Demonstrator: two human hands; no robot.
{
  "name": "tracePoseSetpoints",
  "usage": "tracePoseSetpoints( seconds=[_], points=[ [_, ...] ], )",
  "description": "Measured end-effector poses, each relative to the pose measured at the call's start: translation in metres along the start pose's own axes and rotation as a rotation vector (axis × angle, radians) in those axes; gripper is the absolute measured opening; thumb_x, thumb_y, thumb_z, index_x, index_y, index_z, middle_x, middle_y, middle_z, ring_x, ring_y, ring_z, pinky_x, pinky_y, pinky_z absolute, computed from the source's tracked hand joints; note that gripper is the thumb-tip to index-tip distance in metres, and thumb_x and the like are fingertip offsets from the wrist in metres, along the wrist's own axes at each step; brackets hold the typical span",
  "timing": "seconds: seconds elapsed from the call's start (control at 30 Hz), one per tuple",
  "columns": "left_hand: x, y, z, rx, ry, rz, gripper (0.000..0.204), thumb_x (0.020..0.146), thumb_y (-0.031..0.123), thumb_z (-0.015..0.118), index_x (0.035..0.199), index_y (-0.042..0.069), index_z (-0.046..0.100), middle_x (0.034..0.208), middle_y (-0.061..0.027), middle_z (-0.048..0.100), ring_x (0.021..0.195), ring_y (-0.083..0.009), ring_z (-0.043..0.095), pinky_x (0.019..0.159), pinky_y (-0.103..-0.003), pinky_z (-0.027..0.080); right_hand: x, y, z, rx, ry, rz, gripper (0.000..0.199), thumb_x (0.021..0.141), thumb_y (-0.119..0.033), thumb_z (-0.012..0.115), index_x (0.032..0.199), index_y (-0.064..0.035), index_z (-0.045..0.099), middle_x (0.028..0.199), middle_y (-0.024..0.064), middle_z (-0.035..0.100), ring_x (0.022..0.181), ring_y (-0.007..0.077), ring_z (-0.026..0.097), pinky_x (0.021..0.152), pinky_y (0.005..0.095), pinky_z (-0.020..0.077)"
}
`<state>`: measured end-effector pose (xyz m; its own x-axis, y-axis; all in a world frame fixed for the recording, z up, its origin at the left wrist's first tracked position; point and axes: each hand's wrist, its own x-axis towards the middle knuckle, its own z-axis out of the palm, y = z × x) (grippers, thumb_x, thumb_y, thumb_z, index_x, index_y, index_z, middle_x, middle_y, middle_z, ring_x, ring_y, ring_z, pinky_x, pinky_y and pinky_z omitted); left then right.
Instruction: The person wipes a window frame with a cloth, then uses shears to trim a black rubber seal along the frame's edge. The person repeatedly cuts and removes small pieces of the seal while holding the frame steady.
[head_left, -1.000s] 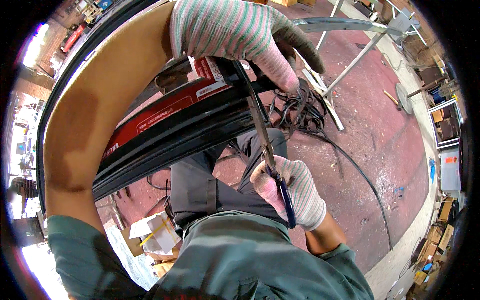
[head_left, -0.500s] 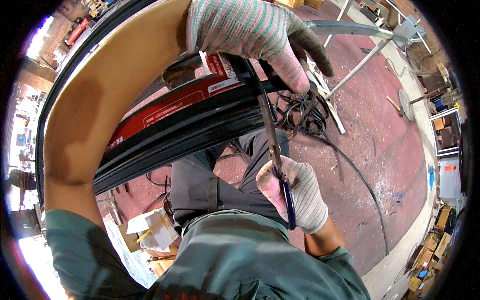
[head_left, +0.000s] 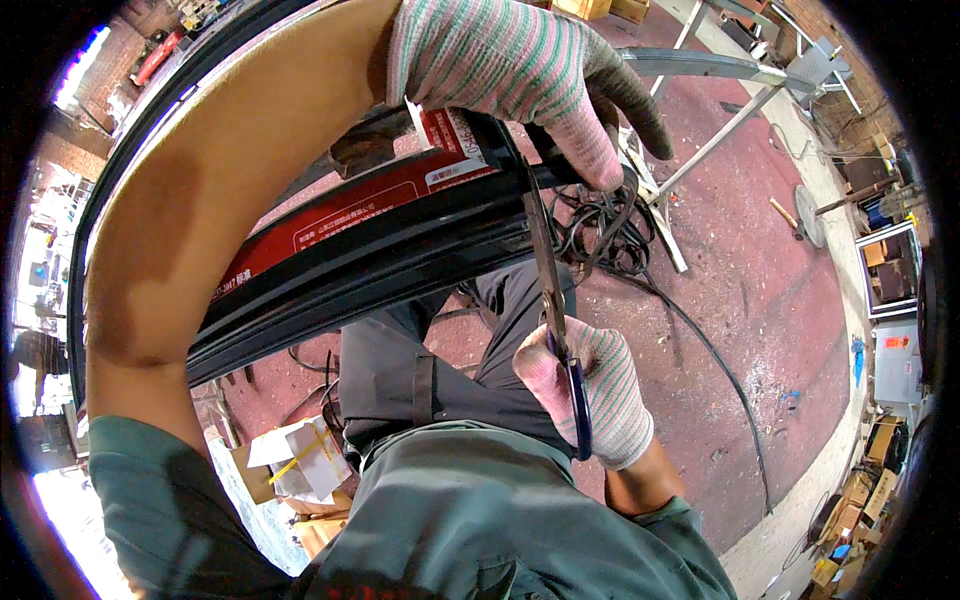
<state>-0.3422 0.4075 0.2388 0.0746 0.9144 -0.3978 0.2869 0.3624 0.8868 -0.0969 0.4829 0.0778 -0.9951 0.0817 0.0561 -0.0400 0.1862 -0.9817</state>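
Left hand [head_left: 500,70] and shears [head_left: 547,270] are appearing a little further right than one second ago, with the black frame [head_left: 380,257] shifting along and the right hand [head_left: 597,392] following only slightly; some of this may be coming from head movement. This right hand is wrapping closely around the shears' handles, and the blades are reaching up to the frame's corner. Above it, the left hand is arching over the same corner, thumb and forefinger standing apart; what its other fingers are gripping, I cannot tell. Beyond, on the red floor [head_left: 720,270], a tangle of black strips [head_left: 602,240] is lying near the thumb.

In my judgement, the person is trimming something at the corner, and the next move is calling for a steady left hand while the right hand is squeezing the handles.

As for containers, a cardboard box [head_left: 310,475] with white panels is standing at lower left, its contents not showing clearly. More brown boxes [head_left: 882,438] are crowding the right edge; what they are holding is too small to tell.
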Motion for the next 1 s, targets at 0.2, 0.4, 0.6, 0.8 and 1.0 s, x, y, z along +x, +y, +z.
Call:
tracePoseSetpoints(
  seconds=[0.2,0.4,0.6,0.8,1.0],
  points=[
    [0.01,-0.017,-0.003,0.047,0.05,0.02,0.067,0.084,0.021,0.083,0.144,0.009,0.055,0.09,0.0033,0.061,0.083,-0.008,0.056,0.071,-0.022,0.045,-0.002,-0.014,-0.003,-0.013,-0.017,0.141,0.027,0.09,-0.027,0.077,0.086,-0.0026,0.067,0.063,0.0006,0.059,0.061,0.0082,0.053,0.058,0.0271,0.0445],
    [0.003,-0.011,0.001,0.123,0.099,0.026,0.065,0.086,0.023,0.081,0.144,0.009,0.055,0.096,0.0021,0.063,0.086,-0.0085,0.056,0.074,-0.023,0.046,-0.007,0.009,-0.002,0.029,-0.055,0.141,0.022,0.091,-0.02,0.075,0.092,0.0006,0.069,0.076,0.0018,0.066,0.067,0.0092,0.057,0.062,0.0275,0.0469],
    [0.009,-0.013,0.01,0.319,0.238,0.057,0.063,0.079,0.032,0.083,0.136,0.011,0.063,0.099,-0.0009,0.063,0.095,-0.0135,0.059,0.082,-0.028,0.049,-0.024,0.03,-0.021,-0.061,-0.054,-0.027,0.015,0.091,-0.008,0.067,0.097,0.0058,0.068,0.078,-0.0023,0.062,0.066,0.0066,0.056,0.057,0.0239,0.0416],
    [0.002,-0.013,0.013,0.312,0.25,0.063,0.061,0.083,0.031,0.08,0.136,0.007,0.063,0.091,0.0025,0.061,0.087,-0.0086,0.055,0.075,-0.026,0.045,-0.06,0.062,-0.029,0.417,0.034,0.313,0.036,0.105,-0.03,0.05,0.106,0.0038,0.063,0.064,0.0009,0.053,0.053,0.0108,0.046,0.05,0.0269,0.0358],
    [0.0,0.029,0.023,0.344,0.302,-0.093,0.069,0.084,0.035,0.08,0.143,0.008,0.056,0.111,-0.0067,0.066,0.102,-0.0165,0.059,0.09,-0.03,0.047,-0.078,0.102,-0.04,0.889,0.358,0.241,0.026,0.103,-0.021,0.055,0.091,0.0001,0.061,0.065,0.0003,0.053,0.06,0.0119,0.049,0.056,0.0275,0.041]
  ],
)
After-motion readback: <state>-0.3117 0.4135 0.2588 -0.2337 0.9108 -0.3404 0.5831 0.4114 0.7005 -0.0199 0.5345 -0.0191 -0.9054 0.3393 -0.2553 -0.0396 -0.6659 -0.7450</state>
